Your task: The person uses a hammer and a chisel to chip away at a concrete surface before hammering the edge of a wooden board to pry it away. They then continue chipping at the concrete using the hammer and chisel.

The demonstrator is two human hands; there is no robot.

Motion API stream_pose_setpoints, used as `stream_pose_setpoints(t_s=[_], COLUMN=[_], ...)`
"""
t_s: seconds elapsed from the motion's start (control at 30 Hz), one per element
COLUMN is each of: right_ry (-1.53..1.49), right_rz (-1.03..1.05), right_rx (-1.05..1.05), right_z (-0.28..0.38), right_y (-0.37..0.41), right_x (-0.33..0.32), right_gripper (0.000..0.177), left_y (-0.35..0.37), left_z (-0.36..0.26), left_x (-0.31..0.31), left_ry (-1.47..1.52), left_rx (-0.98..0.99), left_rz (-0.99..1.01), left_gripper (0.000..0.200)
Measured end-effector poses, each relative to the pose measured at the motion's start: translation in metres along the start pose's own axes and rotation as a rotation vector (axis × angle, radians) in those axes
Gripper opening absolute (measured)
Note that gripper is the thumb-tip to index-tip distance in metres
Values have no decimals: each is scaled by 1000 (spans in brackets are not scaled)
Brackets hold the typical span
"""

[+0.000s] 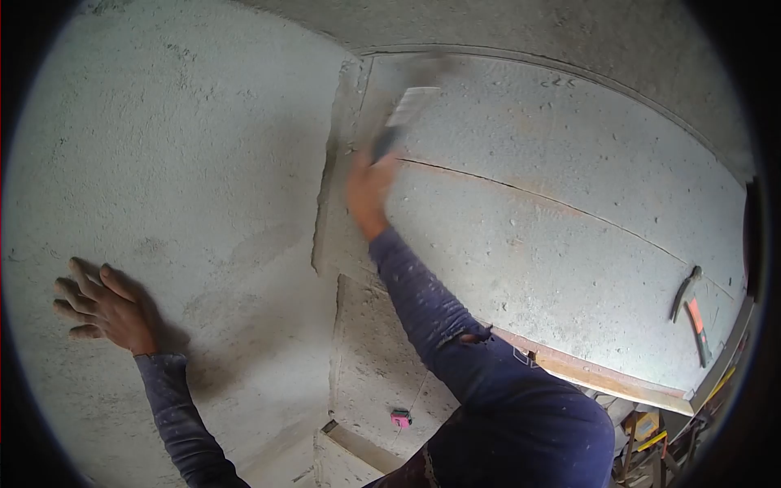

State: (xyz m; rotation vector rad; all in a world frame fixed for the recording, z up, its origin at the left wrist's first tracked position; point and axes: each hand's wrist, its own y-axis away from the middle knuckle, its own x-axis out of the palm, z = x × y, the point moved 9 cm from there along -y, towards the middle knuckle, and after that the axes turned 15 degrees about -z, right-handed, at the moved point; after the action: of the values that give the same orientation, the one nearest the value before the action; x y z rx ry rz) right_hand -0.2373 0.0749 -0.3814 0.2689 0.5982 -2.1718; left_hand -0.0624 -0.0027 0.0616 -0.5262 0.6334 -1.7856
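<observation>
Flat against the pale rough wall (203, 146) on the left rests my left hand (107, 313), its fingers spread and nothing in it. My right hand (373, 191) is wrapped round the dark handle of a tool with a wide light blade (411, 104), blurred by motion. The blade points up and lies over the upper left part of a grey panelled surface (488, 244), near the corner where it meets the wall. A long crack crosses that surface to the right of my right hand.
A hammer (691, 313) with a red and dark handle lies at the right of the grey surface. Lower down are a pink object (400, 418) and a wooden board edge (602, 376). Tools and a yellow item (643, 424) are piled at the lower right.
</observation>
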Motion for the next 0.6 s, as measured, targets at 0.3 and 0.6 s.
stream_pose_setpoints(t_s=[0.3,0.6], right_ry=[-1205,-521], right_rz=[285,1259], right_rx=[854,907], right_z=[-22,0], right_y=[-159,28], right_x=[-105,-18], right_gripper=[19,25], left_y=[-4,-4], left_z=[-11,4], left_x=[-7,1], left_ry=[38,16], left_rx=[-25,6], left_rz=[15,4], left_gripper=[68,68])
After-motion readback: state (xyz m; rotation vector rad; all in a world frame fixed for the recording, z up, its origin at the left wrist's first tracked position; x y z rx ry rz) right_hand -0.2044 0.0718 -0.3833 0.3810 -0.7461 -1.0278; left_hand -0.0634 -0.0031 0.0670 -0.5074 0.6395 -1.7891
